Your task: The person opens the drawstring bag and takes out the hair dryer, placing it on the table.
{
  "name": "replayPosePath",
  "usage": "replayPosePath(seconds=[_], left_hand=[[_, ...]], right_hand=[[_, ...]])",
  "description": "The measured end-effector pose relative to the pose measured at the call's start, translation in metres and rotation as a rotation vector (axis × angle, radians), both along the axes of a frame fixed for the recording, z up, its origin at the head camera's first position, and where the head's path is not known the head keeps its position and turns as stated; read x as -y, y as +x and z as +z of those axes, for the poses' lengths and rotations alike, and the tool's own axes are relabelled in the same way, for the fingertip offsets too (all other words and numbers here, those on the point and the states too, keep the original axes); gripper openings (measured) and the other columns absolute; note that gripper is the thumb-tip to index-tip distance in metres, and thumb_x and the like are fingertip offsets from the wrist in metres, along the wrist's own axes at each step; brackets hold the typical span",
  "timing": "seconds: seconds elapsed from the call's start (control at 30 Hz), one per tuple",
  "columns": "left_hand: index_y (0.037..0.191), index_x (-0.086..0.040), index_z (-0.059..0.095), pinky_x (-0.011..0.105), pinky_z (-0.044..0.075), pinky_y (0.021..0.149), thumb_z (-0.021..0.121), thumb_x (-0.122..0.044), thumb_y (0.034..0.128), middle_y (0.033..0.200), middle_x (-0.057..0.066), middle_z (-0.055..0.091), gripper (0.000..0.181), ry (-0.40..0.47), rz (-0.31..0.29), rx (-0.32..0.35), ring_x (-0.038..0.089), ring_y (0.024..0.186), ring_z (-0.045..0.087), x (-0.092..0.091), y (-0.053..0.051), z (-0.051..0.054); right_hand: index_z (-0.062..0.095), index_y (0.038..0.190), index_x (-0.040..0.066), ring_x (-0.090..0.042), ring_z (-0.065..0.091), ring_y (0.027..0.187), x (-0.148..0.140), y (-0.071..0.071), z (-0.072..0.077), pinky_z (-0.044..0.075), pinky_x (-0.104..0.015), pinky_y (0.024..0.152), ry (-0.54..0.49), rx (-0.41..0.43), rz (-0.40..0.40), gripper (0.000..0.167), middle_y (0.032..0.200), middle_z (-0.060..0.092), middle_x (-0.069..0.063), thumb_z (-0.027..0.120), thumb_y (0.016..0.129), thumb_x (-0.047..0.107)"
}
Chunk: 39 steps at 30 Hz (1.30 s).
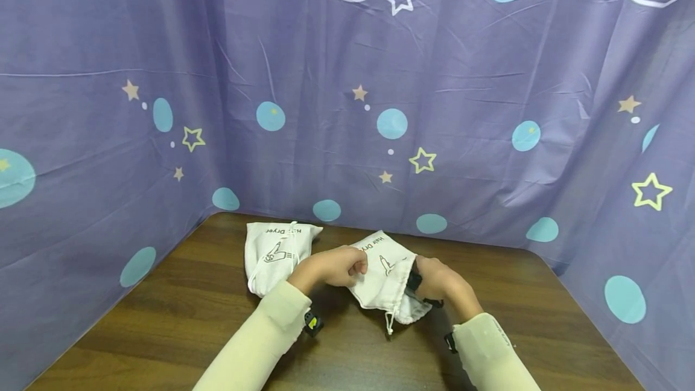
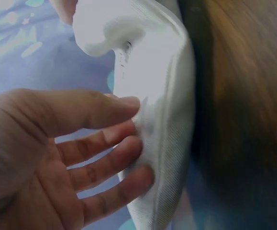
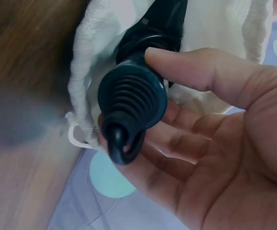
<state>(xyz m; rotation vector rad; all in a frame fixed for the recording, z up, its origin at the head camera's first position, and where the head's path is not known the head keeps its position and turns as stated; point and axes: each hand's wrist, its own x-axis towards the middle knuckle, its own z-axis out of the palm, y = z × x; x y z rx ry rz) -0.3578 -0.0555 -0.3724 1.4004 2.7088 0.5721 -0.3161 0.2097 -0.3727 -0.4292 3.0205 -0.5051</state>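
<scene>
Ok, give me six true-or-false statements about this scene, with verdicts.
1. The right hand holds a dark ribbed handle at the mouth of a white cloth drawstring bag. True.
2. The handle is untouched. False: the right hand's fingers are around it.
3. The left hand is outside that bag. True.
4. A second white cloth bag lies further left on a brown wood-grain table. True.
5. The second bag is unprinted. False: it reads "Hair Dryer".
6. The backdrop is plain red. False: it is a purple curtain with stars.
</scene>
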Motion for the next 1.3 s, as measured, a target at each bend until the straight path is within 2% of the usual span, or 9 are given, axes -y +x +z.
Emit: replayPosePath(seconds=[0.17,0.3,0.37,0.43,0.5,0.63,0.8,1.07,1.3], left_hand=[[0.102,-0.013,0.063,0.031,0.047,0.082,0.082,0.005,0.0682,0.102,-0.001,0.058,0.043,-0.093,0.166,-0.043,0.02,0.097,0.053,0.004,-0.002,-0.006],[0.106,-0.017,0.056,0.037,0.047,0.081,0.09,-0.002,0.0637,0.106,-0.001,0.05,0.057,-0.154,0.292,-0.139,0.024,0.099,0.047,0.006,-0.004,-0.009],[0.105,-0.016,0.053,0.039,0.048,0.079,0.091,-0.003,0.0624,0.106,0.001,0.05,0.058,-0.156,0.336,-0.192,0.026,0.098,0.049,0.007,-0.005,-0.011],[0.101,-0.016,0.053,0.04,0.05,0.076,0.088,0.0,0.064,0.102,0.003,0.052,0.053,-0.149,0.356,-0.234,0.028,0.095,0.052,0.009,-0.006,-0.014],[0.095,-0.014,0.054,0.039,0.05,0.074,0.083,0.005,0.0664,0.096,0.003,0.053,0.045,-0.128,0.349,-0.265,0.027,0.089,0.055,0.011,-0.009,-0.016],[0.081,-0.011,0.058,0.035,0.048,0.064,0.073,0.013,0.066,0.08,0.0,0.053,0.033,-0.082,0.287,-0.31,0.021,0.073,0.055,0.015,-0.015,-0.018],[0.073,-0.011,0.062,0.029,0.043,0.057,0.071,0.014,0.0633,0.068,-0.004,0.053,0.029,-0.041,0.195,-0.312,0.013,0.064,0.048,0.021,-0.022,-0.016],[0.08,-0.013,0.06,0.024,0.04,0.062,0.072,0.009,0.0672,0.077,0.001,0.057,0.028,0.043,0.027,-0.279,0.009,0.072,0.048,0.023,-0.026,-0.013],[0.085,-0.013,0.06,0.023,0.039,0.064,0.069,0.007,0.071,0.082,0.003,0.055,0.027,0.079,-0.026,-0.285,0.009,0.074,0.046,0.023,-0.026,-0.013]], right_hand=[[0.06,0.11,-0.001,-0.033,0.065,0.104,0.0,-0.002,-0.004,0.053,-0.05,0.088,-0.026,-0.021,-0.019,0.054,0.106,0.067,-0.014,0.093,0.071,0.014],[0.058,0.111,-0.001,-0.036,0.065,0.106,0.001,-0.005,-0.007,0.052,-0.052,0.09,-0.007,-0.028,-0.035,0.058,0.105,0.066,-0.014,0.094,0.072,0.024],[0.058,0.111,-0.001,-0.036,0.065,0.105,0.002,-0.005,-0.008,0.052,-0.053,0.089,0.004,-0.032,-0.047,0.058,0.104,0.066,-0.015,0.093,0.073,0.027],[0.058,0.112,-0.001,-0.038,0.065,0.105,0.002,-0.005,-0.009,0.052,-0.054,0.089,0.01,-0.037,-0.056,0.059,0.105,0.067,-0.016,0.093,0.073,0.026],[0.058,0.113,-0.001,-0.039,0.065,0.104,0.002,-0.005,-0.01,0.052,-0.054,0.088,0.008,-0.045,-0.061,0.059,0.106,0.067,-0.017,0.093,0.073,0.023],[0.058,0.111,-0.001,-0.04,0.066,0.102,0.002,-0.004,-0.011,0.053,-0.055,0.087,0.01,-0.069,-0.05,0.056,0.105,0.067,-0.018,0.093,0.073,0.021],[0.059,0.113,-0.002,-0.043,0.065,0.105,-0.001,-0.005,-0.011,0.052,-0.056,0.089,0.013,-0.095,-0.025,0.055,0.11,0.068,-0.022,0.092,0.073,0.018],[0.056,0.123,-0.01,-0.046,0.065,0.107,-0.012,-0.01,-0.012,0.053,-0.057,0.089,0.009,-0.139,0.007,0.06,0.113,0.067,-0.028,0.087,0.075,0.009],[0.051,0.131,-0.013,-0.048,0.062,0.114,-0.022,-0.013,-0.013,0.05,-0.058,0.095,-0.027,-0.146,0.047,0.063,0.117,0.065,-0.03,0.081,0.079,0.005]])
